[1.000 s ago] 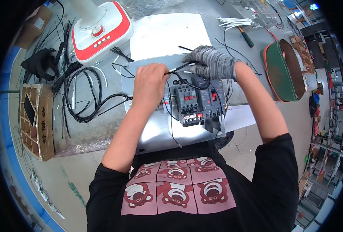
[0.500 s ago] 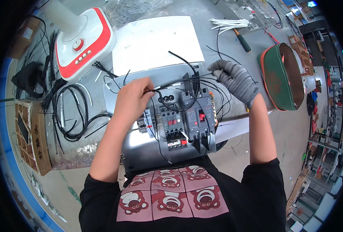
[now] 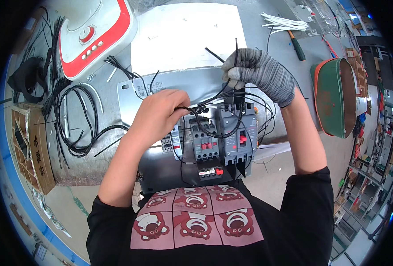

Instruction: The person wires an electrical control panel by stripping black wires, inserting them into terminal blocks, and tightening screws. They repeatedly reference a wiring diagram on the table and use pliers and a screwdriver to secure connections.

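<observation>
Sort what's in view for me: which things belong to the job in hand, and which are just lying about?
Seemingly in the job:
black wires, held by the bare left hand and gloved right hand
plate
breaker
contactor

Seemingly just lying about:
paper
white-and-red base
white strips
green-handled tool
green bin
divided box

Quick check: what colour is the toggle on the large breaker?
Red toggle; the head view shows it best.

A red-and-white appliance [image 3: 98,37] stands left, a green bin [image 3: 330,97] right.
</observation>
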### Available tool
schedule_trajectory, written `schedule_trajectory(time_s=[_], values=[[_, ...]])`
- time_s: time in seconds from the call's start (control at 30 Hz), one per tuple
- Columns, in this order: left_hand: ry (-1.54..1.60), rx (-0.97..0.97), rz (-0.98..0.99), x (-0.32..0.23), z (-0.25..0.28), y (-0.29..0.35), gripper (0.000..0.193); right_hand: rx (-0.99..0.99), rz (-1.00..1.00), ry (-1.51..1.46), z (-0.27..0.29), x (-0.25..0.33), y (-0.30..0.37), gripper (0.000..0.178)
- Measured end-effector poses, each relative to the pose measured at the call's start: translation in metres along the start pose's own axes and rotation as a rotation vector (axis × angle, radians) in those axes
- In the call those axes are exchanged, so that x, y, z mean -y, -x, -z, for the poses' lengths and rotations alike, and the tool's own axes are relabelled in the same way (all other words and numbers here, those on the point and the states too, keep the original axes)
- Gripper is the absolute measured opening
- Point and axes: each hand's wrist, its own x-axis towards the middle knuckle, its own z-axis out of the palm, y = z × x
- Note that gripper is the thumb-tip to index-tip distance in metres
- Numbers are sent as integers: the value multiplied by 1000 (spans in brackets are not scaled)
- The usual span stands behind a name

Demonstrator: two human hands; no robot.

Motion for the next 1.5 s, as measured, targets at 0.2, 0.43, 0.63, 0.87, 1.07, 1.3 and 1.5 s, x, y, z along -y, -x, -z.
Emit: schedule_trajectory(time_s=[0.2,0.43,0.63,0.87,1.07,1.3,1.5], values=[[-1,34,-1,4,0,-2,16,2,324,709,-4,-6,-6,23],[18,83,13,3,3,-4,16,203,-179,705,-3,19,-24,28],[12,80,19,4,1,-6,16,327,-292,1040,-19,18,-47,31],[-25,57,12,5,1,-6,15,426,-284,1227,-29,13,-52,26],[-22,66,14,6,1,-6,15,381,-320,1169,-28,9,-51,24],[-3,77,39,5,1,-6,16,383,-282,1095,-25,12,-50,27],[11,69,42,7,0,-5,17,383,-297,1120,-22,9,-52,29]])
